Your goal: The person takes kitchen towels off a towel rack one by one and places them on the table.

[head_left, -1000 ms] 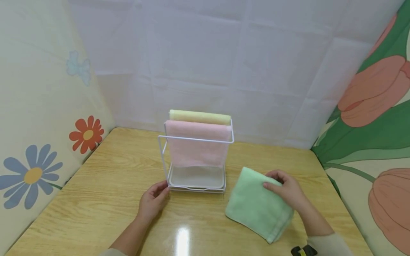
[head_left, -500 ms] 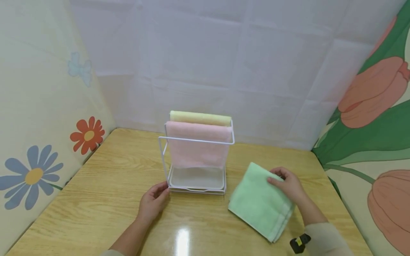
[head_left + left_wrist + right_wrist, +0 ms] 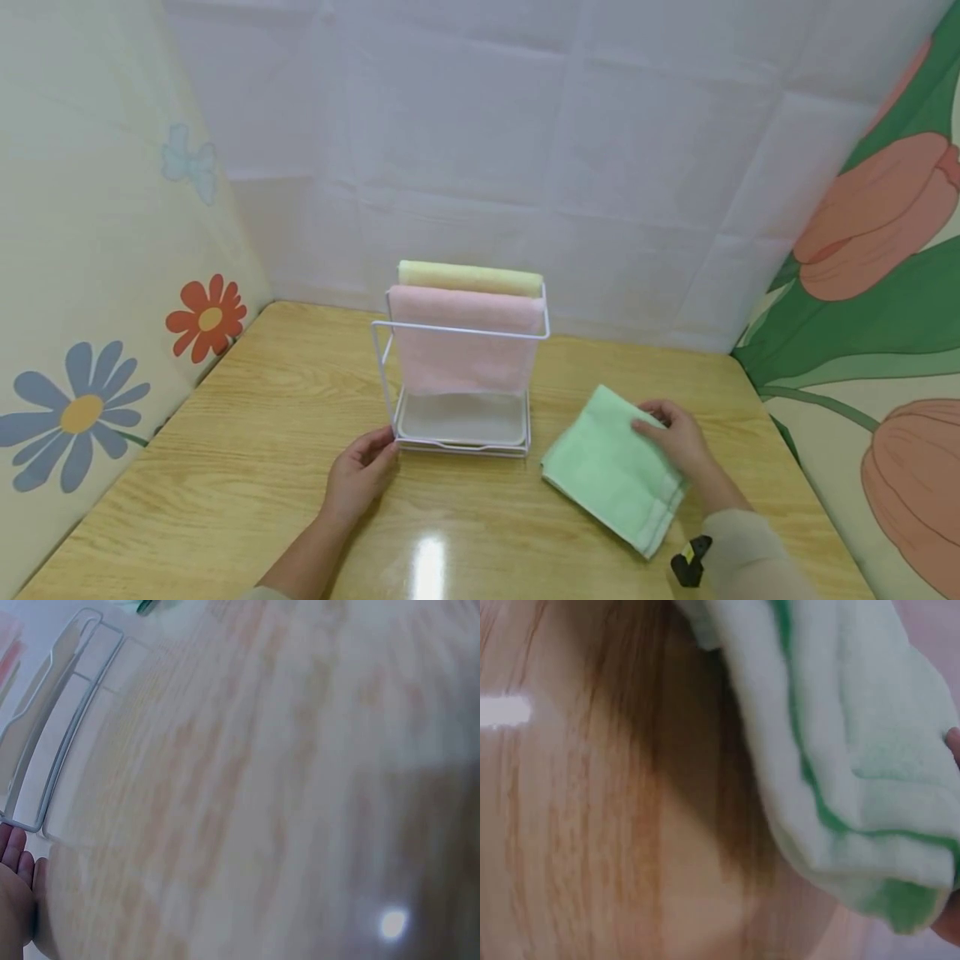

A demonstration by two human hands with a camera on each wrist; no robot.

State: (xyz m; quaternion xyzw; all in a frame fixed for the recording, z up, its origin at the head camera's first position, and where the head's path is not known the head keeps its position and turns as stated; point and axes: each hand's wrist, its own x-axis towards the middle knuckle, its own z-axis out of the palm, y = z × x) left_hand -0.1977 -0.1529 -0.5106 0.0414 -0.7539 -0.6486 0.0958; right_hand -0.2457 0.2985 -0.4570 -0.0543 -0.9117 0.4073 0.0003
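My right hand (image 3: 678, 437) pinches the upper right edge of a folded light green towel (image 3: 611, 471), thumb on top. The towel hangs tilted over the table to the right of a white wire towel rack (image 3: 461, 332); the right wrist view shows the thick folded layers of the green towel (image 3: 840, 750). My left hand (image 3: 360, 473) holds the rack's front lower left corner between thumb and fingers. In the left wrist view the fingers (image 3: 13, 844) meet the wire corner. A pink towel (image 3: 465, 358) hangs on the rack, with a yellow towel (image 3: 468, 277) on the bar behind.
A pale tray (image 3: 461, 417) sits in the base of the rack. The wooden table (image 3: 247, 433) stretches around it, with a white cloth backdrop (image 3: 465, 125) behind and flower-printed panels at left and right. A black strap piece (image 3: 690, 560) hangs by the right sleeve.
My right hand has moved slightly right with the green towel, which has turned a little. The left hand and rack have stayed in place.
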